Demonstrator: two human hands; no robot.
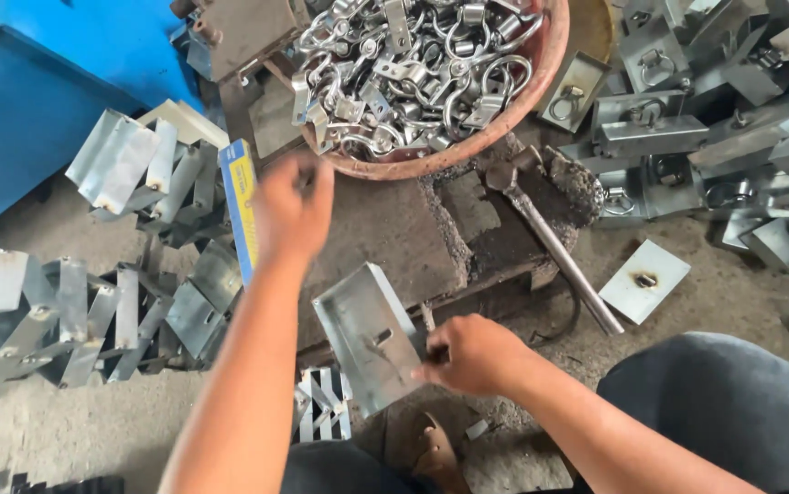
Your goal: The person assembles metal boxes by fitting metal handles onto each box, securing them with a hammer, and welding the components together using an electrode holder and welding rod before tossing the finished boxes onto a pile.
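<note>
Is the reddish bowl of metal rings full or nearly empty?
Full: the reddish bowl is heaped to its rim with metal ring fittings, near the left hand.

Bright, even daylight with soft shadows; glare on the metal rings in the bowl (541,73). Left hand (292,209) motion-blurred below it; edges slightly bowed.

Shiny metal tray bracket (367,337), tilted, open face up, over floor.
</note>
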